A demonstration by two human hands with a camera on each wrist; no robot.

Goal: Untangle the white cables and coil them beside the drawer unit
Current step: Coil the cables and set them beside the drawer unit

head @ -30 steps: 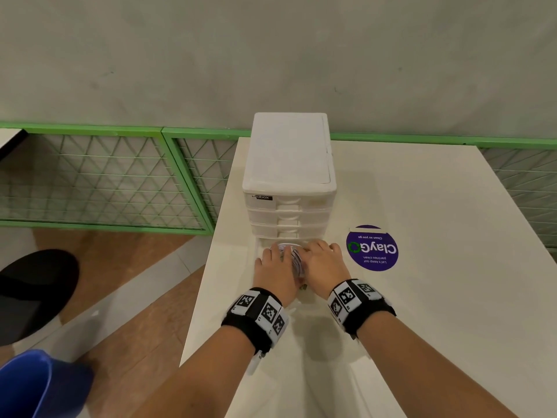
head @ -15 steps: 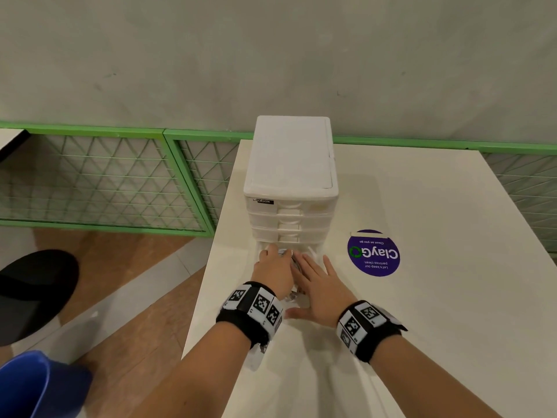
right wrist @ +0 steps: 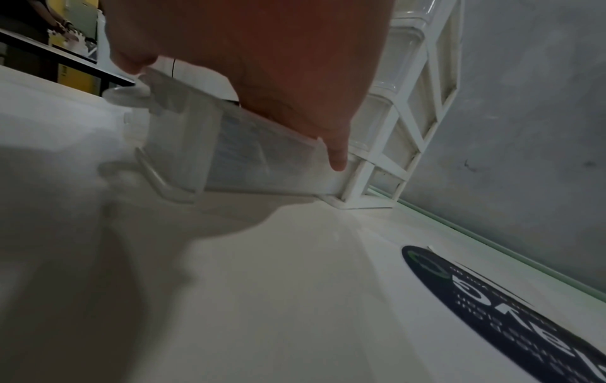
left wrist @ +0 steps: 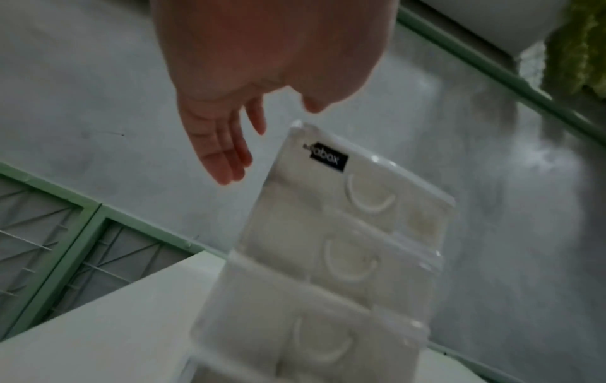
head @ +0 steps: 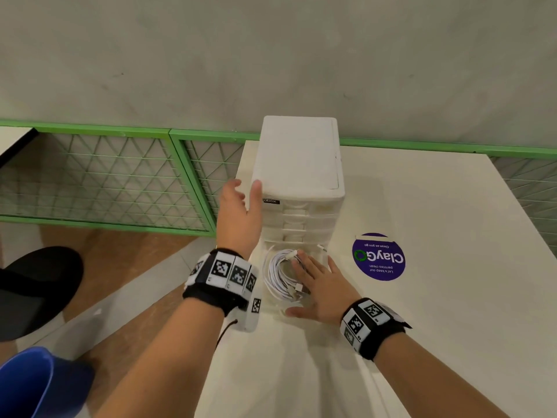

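A white drawer unit (head: 298,164) (left wrist: 344,233) stands at the back of the white table (head: 437,327). Its bottom drawer (head: 272,306) (right wrist: 236,155) is pulled out toward me, and a bundle of coiled white cables (head: 278,276) lies inside it. My right hand (head: 319,285) (right wrist: 262,64) lies flat and open over the drawer, fingers straight, touching the cables. My left hand (head: 241,206) (left wrist: 249,90) is raised beside the unit's upper left corner, fingers loose and holding nothing, thumb close to the top edge.
A round purple sticker (head: 378,256) (right wrist: 508,311) lies on the table right of the drawer. Green mesh fencing (head: 105,176) runs along the grey wall behind. Left of the table is wooden floor, with a black seat (head: 33,285) and a blue container (head: 30,384).
My left hand has let go of the cables and risen to the unit's top left corner. The coil now lies exposed in the drawer under my flattened right hand.
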